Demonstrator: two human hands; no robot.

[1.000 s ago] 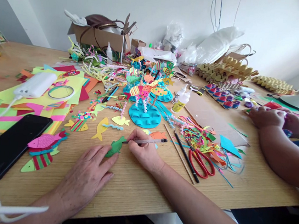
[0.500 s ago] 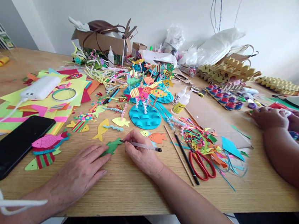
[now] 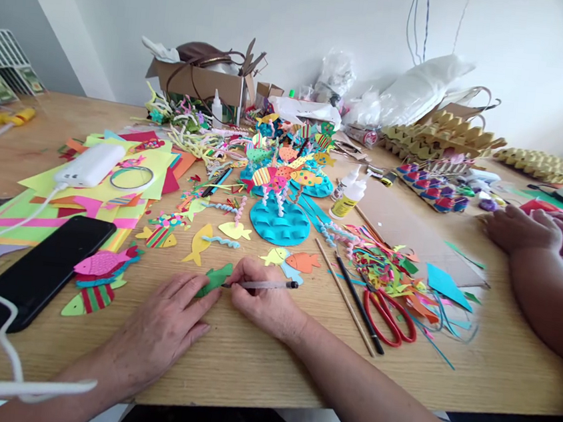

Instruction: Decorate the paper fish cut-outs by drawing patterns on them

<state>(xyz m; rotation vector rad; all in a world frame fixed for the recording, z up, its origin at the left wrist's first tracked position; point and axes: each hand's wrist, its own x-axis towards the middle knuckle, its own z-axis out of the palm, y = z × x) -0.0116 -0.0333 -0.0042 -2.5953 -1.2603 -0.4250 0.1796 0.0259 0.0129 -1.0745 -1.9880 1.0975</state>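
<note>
the green paper fish (image 3: 216,279) lies on the table (image 3: 243,381) just past the fingertips of the left hand (image 3: 163,326), its near end under them, and to the left of the right hand (image 3: 264,303). a yellow paper fish (image 3: 200,243) lies near it, beyond the left hand.

the left fingers cover the near end of the green fish, and the tip of the pen (image 3: 271,284) is too small and dark to tell whether it touches the paper. another person's arm (image 3: 548,299) is cut off at the right edge.

the left hand is not clenched: its fingers are stretched out, a little apart, resting on the fish. the right hand grasps the pen between thumb and fingers, the other fingers curled in.
</note>
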